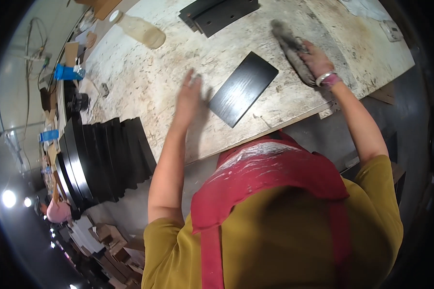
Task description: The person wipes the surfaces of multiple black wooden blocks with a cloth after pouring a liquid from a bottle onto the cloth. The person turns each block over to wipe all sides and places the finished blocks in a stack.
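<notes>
A glossy black rectangular panel lies slantwise on the worn, stained white worktable, close to its front edge. Just left of the panel hovers my left hand, its fingers stretched out and nothing in them. On the panel's right side, my right hand grips a dirty grey rag, which hangs long and bunched beside the fingers. Part of the right hand's fingers is hidden by the cloth.
Several dark panels with holes lie at the table's far side, near a bottle of yellowish liquid. A row of black panels stands at the left. A small pale device sits at the right corner. Another person is far left.
</notes>
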Demonstrator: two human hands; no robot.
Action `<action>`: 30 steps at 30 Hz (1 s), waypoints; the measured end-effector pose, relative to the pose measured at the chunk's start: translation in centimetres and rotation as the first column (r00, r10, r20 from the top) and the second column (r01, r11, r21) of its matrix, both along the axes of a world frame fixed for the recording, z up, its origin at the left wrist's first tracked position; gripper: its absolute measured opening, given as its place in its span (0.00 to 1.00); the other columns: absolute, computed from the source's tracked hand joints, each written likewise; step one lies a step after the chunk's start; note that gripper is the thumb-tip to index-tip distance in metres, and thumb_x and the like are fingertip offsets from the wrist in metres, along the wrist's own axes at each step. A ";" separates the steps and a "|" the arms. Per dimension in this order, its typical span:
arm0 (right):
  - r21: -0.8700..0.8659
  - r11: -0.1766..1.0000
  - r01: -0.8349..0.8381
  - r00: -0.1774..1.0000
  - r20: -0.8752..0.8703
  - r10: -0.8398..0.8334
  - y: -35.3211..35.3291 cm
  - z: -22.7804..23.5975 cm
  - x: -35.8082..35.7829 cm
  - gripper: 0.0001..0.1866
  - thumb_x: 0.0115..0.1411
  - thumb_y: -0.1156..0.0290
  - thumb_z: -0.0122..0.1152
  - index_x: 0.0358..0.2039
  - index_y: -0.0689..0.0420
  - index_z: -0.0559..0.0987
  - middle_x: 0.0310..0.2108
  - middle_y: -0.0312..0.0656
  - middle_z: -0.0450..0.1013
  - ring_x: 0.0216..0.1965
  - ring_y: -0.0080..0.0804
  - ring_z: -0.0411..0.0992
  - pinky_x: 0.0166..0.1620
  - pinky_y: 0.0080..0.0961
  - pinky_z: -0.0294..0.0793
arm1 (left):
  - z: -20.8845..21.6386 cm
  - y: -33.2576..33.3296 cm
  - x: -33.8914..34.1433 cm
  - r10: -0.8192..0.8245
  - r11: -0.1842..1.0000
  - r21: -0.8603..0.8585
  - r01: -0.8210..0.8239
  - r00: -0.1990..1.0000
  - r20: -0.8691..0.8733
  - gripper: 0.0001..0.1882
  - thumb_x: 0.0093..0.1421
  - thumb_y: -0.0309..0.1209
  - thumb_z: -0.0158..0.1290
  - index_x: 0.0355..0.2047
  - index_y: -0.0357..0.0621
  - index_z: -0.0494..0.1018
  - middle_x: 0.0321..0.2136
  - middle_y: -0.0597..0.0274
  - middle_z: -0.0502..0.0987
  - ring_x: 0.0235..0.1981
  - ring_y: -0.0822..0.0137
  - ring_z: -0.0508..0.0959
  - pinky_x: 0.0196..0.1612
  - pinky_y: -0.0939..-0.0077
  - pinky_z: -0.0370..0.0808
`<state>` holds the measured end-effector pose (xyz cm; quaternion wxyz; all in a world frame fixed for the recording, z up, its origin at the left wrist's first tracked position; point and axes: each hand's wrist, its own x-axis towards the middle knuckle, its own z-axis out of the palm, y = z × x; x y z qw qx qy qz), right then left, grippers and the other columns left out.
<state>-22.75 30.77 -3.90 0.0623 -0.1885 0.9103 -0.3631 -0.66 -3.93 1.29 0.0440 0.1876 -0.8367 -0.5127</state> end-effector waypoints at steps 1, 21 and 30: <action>-0.061 0.998 -0.018 0.986 0.162 0.028 -1.0 2.7 1.1 0.27 0.58 0.61 0.57 0.57 0.58 0.70 0.49 0.56 0.73 0.51 0.50 0.71 0.54 0.32 0.67 | 0.3 -1.6 0.1 0.187 0.980 -0.064 -0.190 0.981 -0.046 0.24 0.65 0.33 0.47 0.59 0.36 0.63 0.54 0.44 0.70 0.51 0.61 0.73 0.51 0.73 0.71; -0.122 0.992 -0.009 1.000 0.002 0.009 -0.1 -3.4 0.8 0.27 0.62 0.65 0.53 0.60 0.65 0.65 0.54 0.53 0.69 0.54 0.40 0.68 0.57 0.29 0.63 | 9.2 6.9 4.8 -0.041 0.708 -0.701 -0.084 0.986 -0.160 0.42 0.39 0.50 0.66 0.55 0.50 0.69 0.55 0.35 0.63 0.57 0.41 0.66 0.55 0.45 0.64; -0.149 0.989 0.005 0.999 0.046 0.002 -0.2 -2.8 0.7 0.25 0.64 0.72 0.51 0.60 0.66 0.63 0.54 0.51 0.69 0.51 0.40 0.69 0.55 0.28 0.65 | 27.4 -14.5 22.0 0.536 0.157 -0.909 -0.386 0.806 -0.250 0.35 0.49 0.49 0.61 0.54 0.44 0.71 0.48 0.48 0.74 0.51 0.51 0.73 0.56 0.64 0.68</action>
